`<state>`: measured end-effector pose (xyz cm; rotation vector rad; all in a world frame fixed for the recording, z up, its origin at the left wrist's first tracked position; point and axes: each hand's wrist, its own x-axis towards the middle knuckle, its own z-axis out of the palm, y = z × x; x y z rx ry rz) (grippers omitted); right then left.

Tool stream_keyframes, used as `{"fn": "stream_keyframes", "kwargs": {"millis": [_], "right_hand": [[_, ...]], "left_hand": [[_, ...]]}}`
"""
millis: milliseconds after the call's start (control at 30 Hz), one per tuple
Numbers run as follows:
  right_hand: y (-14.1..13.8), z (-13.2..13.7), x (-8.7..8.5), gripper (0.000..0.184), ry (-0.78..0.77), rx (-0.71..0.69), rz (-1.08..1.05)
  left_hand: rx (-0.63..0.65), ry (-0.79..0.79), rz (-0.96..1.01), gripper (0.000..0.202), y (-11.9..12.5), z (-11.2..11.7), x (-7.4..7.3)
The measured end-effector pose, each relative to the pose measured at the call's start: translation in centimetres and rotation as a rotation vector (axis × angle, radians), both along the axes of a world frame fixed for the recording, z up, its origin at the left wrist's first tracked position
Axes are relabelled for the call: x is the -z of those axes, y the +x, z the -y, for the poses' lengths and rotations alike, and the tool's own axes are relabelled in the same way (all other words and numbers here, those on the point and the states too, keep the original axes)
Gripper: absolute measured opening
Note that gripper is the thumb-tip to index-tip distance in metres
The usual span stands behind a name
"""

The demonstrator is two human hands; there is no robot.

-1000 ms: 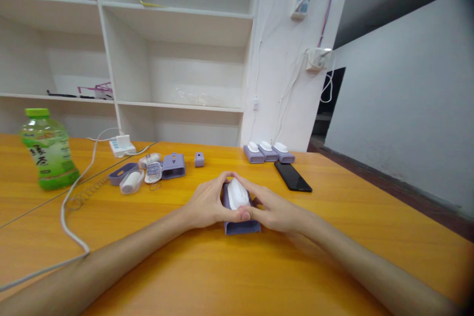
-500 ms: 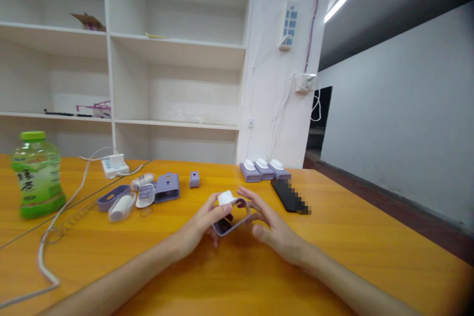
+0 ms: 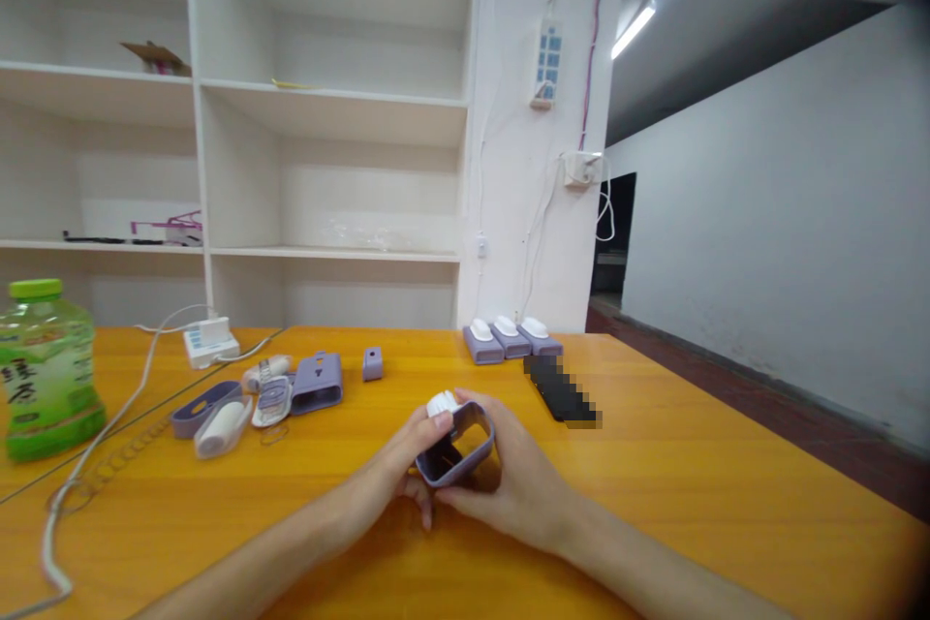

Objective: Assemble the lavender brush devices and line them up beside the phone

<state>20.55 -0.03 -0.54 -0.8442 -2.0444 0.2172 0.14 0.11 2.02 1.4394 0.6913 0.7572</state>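
Note:
A purple plastic housing with a white insert point(image 3: 456, 441) is tilted up off the orange table point(image 3: 654, 494), its open end facing me. My left hand point(image 3: 403, 465) pinches its left side, thumb near the white part. From the right, my right hand point(image 3: 509, 484) is closed around the housing's side and underside. Both hands rest near the table's middle.
Loose purple and white parts point(image 3: 268, 392) lie to the left, a small purple block point(image 3: 373, 363) behind. Three assembled units point(image 3: 512, 339) stand at the back beside a dark phone point(image 3: 559, 392). A green bottle point(image 3: 44, 368), a white cable point(image 3: 87, 450) and a power strip point(image 3: 210, 342) are at far left.
The housing went from lying flat under both hands to lifted and tilted. My right hand, open half a second ago, has closed onto it again. The view rose.

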Motion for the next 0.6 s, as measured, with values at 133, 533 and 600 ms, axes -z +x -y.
{"fn": "stream_keyframes", "kwargs": {"millis": [133, 533, 600], "right_hand": [[0.1, 0.1, 0.1, 0.091, 0.096, 0.002, 0.006], [-0.3, 0.4, 0.0, 0.089, 0.244, -0.14, -0.054], [-0.2, 0.3, -0.1, 0.089, 0.244, -0.13, -0.036]], "left_hand": [[0.012, -0.011, -0.018, 0.066, 0.0, -0.1, 0.0], [-0.283, 0.442, -0.236, 0.062, -1.4, 1.7, -1.4], [-0.322, 0.58, -0.231, 0.049, -1.7, 2.1, -1.7]]}}
